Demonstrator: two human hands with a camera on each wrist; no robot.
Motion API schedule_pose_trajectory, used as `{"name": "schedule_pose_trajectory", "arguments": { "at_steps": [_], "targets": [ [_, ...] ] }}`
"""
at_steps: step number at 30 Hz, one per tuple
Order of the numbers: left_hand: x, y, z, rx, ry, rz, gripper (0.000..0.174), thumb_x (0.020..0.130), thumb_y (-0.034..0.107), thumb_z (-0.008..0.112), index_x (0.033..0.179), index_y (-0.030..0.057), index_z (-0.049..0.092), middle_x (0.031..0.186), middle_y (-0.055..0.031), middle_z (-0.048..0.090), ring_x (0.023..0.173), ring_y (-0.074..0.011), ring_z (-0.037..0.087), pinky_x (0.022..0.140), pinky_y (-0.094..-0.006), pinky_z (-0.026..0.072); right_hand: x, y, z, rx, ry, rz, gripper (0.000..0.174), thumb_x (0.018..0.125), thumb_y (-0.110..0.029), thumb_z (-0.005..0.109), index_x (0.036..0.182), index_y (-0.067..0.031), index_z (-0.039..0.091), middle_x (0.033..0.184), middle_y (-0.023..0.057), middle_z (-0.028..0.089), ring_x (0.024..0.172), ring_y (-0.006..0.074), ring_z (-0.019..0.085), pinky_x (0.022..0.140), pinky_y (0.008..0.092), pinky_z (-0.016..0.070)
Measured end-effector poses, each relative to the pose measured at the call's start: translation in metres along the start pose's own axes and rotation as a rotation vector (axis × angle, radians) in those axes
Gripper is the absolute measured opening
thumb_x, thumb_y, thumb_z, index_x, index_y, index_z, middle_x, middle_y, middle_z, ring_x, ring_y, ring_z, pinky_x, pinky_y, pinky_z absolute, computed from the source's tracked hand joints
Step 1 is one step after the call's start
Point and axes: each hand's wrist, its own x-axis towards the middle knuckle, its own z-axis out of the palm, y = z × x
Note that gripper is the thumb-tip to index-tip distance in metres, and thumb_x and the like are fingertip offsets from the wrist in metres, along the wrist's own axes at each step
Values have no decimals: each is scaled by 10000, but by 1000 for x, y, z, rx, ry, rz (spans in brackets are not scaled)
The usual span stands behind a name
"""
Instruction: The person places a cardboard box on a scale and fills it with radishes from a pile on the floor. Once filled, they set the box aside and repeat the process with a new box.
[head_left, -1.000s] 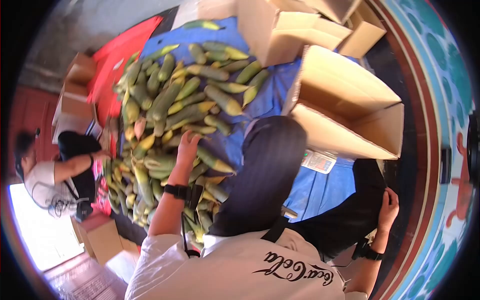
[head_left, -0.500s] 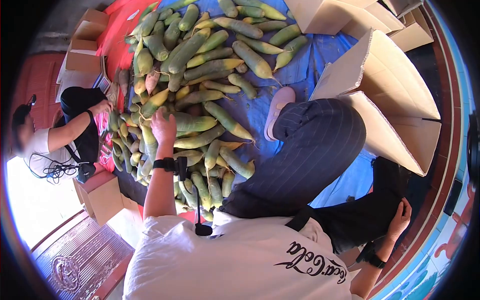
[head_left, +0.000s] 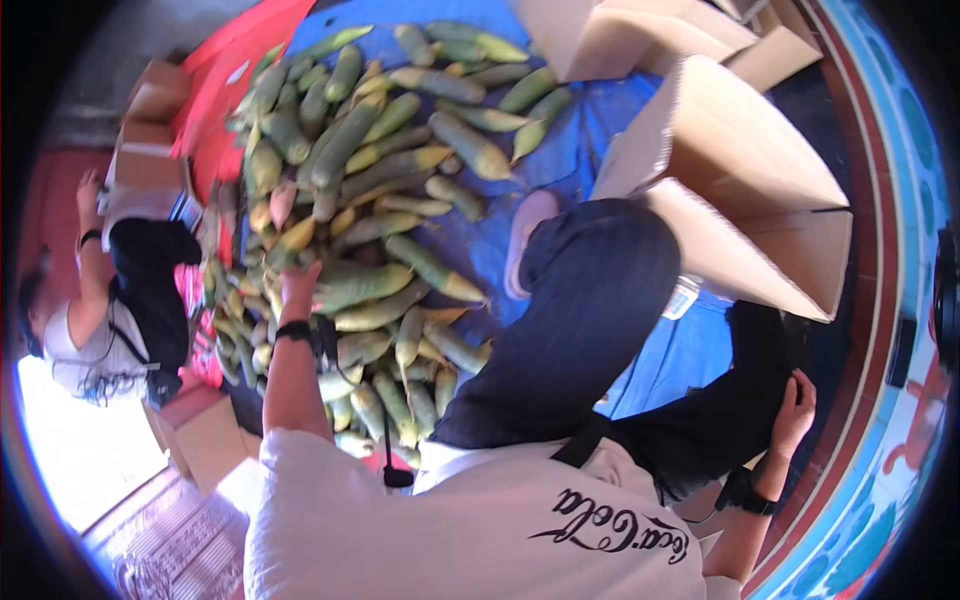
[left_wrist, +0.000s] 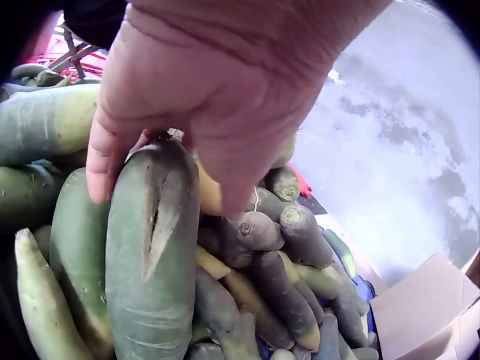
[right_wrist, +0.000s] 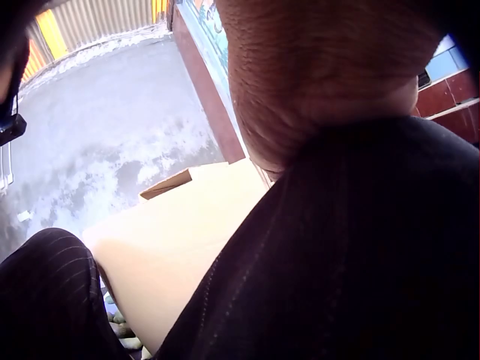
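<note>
In the head view my left hand [head_left: 298, 285] reaches into a big pile of green radishes [head_left: 350, 165]. Close up in the left wrist view, its thumb and fingers curve down around the end of a thick green radish [left_wrist: 154, 262] with a long brown crack in its skin. Yellowish and dark green radishes lie tight against it on both sides. The right hand [head_left: 795, 412] rests on my black-trousered knee at the right and holds nothing. Only its wrist side shows in the right wrist view, above the dark trouser cloth [right_wrist: 337, 247].
An open cardboard box [head_left: 750, 250] stands to my right, with more boxes [head_left: 640, 35] behind it. Blue sheeting [head_left: 470, 245] lies under the pile. Another person [head_left: 90, 320] sits at the left beside smaller boxes [head_left: 150, 150]. My pink shoe [head_left: 528, 235] is near the radishes.
My left hand has moved left across the pile to the end of a thick radish. The right hand stays on the knee. The other person has raised an arm away from the pile.
</note>
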Motion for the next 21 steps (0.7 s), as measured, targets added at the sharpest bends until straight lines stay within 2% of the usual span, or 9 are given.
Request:
{"name": "schedule_pose_trajectory", "arguments": {
  "at_steps": [3, 5, 7, 9, 11, 13, 15, 17, 21],
  "targets": [
    [-30, 19, 6, 26, 62, 66, 600, 664, 335, 777, 1088, 89, 432, 1092, -182, 556, 952, -324, 580, 610, -452, 554, -1, -12, -1, -18, 26, -12, 143, 846, -78, 574, 965, -17, 627, 1022, 120, 634, 987, 276, 591, 888, 342, 445],
    [-26, 14, 11, 108, 23, 262, 568, 649, 279, 782, 1057, 90, 434, 1079, -188, 561, 921, -338, 586, 674, -445, 517, -3, -21, -2, -3, 42, 18, 142, 841, -75, 575, 962, -19, 625, 1029, 120, 631, 996, 281, 583, 892, 346, 443],
    [-60, 33, 14, 303, 139, 585, 540, 642, 193, 775, 1070, 102, 459, 1096, -194, 544, 1011, -377, 531, 850, -442, 431, -2, -28, -5, -5, 34, 12, 142, 837, -67, 573, 961, -16, 622, 1038, 122, 628, 1002, 281, 581, 898, 347, 439],
    [-98, 62, 3, 242, 124, 679, 544, 642, 133, 766, 1102, 86, 480, 1094, -165, 541, 1017, -349, 522, 878, -417, 421, -1, -33, -9, -1, 42, 33, 147, 836, -64, 573, 965, -11, 619, 1048, 130, 624, 1012, 284, 576, 907, 344, 434],
    [-120, 77, -16, 111, 180, 856, 547, 654, 69, 744, 1140, 66, 492, 1076, -141, 538, 991, -306, 530, 913, -381, 403, 0, -32, -14, 82, -5, 16, 151, 838, -63, 571, 970, -4, 615, 1054, 135, 621, 1018, 280, 581, 915, 331, 430],
    [-140, 99, -51, 28, 139, 888, 529, 683, 44, 730, 1159, 67, 500, 1095, -118, 537, 1023, -264, 519, 943, -345, 383, 5, -41, -24, 172, 5, 68, 148, 839, -50, 569, 972, 1, 611, 1056, 141, 620, 1021, 274, 586, 916, 324, 428],
    [-170, 127, -82, -313, 98, 966, 499, 719, 43, 724, 1162, 86, 498, 1109, -93, 544, 1042, -239, 521, 941, -334, 391, 13, -51, -35, 192, 96, -25, 141, 837, -25, 567, 968, 0, 611, 1055, 142, 620, 1016, 270, 589, 912, 323, 432],
    [-220, 164, -109, -655, -94, 953, 502, 744, 68, 728, 1180, 90, 480, 1133, -89, 550, 1055, -225, 529, 936, -328, 405, 19, -98, -60, 275, 131, -125, 167, 834, 5, 551, 994, 1, 600, 1082, 150, 608, 1030, 277, 583, 915, 333, 436],
    [-268, 212, -128, -876, -341, 1166, 632, 751, 245, 757, 1239, 47, 408, 1241, -157, 498, 1048, -263, 560, 941, -395, 429, 10, -191, -105, 190, 101, -380, 287, 845, -122, 600, 1110, -15, 572, 1192, 163, 557, 1111, 315, 542, 953, 393, 419]
  ]
}}
